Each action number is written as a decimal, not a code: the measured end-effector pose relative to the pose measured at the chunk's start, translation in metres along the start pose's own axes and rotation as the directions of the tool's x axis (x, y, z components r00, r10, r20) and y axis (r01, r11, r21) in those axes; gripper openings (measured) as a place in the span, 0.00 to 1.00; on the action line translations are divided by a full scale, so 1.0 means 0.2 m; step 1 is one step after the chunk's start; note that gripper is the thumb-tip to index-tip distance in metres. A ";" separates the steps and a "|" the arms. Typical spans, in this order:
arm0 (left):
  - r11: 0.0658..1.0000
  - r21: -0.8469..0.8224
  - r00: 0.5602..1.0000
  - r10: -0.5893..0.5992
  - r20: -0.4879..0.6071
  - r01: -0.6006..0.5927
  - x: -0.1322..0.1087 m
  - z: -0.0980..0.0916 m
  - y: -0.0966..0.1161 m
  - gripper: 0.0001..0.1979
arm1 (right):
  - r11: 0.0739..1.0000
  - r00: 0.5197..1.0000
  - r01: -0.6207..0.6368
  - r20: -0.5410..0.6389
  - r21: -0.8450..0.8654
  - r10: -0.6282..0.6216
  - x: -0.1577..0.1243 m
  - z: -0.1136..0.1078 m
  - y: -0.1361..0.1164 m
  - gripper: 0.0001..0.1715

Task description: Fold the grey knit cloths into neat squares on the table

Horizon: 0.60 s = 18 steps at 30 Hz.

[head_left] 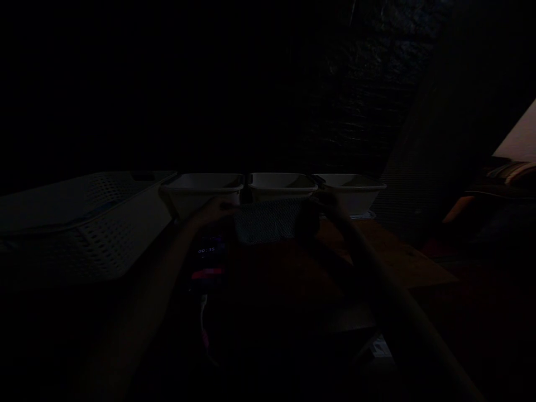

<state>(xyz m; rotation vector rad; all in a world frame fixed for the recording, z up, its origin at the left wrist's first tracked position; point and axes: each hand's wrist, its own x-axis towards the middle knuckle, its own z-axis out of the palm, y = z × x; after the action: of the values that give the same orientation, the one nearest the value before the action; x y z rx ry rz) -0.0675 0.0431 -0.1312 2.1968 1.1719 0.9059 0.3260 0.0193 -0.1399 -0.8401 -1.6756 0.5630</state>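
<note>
The scene is very dark. A grey textured cloth (270, 220) hangs stretched between my hands, just above the wooden table (397, 257). Its upper left corner is pinched by my left hand (218, 209). On the other side, my right hand (330, 205) grips the upper right corner, and a dark shadow or fold covers that end. Below my left hand lies a phone (208, 262) with a lit timer reading 00:35. A cable (203, 312) runs from the phone toward me.
Three white tubs, a left one (203, 187), a middle one (282, 181) and a right one (355, 195), stand in a row behind the cloth. At the left is a large white perforated basket (100, 240). Something pale (381, 347) shows below the table's front edge.
</note>
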 end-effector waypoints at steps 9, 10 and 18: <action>0.956 -0.266 0.988 -0.144 -0.050 0.126 0.00 -0.01 0.04 0.24 | 0.990 0.985 -0.125 -0.109 0.064 0.131 -0.02 0.00 -0.03 0.24; 0.952 -0.281 0.988 -0.145 -0.051 0.125 0.00 -0.01 0.05 0.24 | 0.986 0.981 -0.138 -0.127 0.091 0.149 -0.02 0.00 -0.03 0.25; 0.929 -0.334 0.970 -0.211 -0.119 0.161 0.00 -0.03 0.10 0.19 | 0.984 0.970 -0.145 -0.181 0.099 0.161 -0.02 -0.01 -0.01 0.25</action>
<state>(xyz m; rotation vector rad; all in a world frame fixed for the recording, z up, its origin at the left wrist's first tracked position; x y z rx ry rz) -0.0605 0.0324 -0.1138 1.7500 1.1838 1.1125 0.3270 0.0148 -0.1395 -0.9365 -1.4132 0.6362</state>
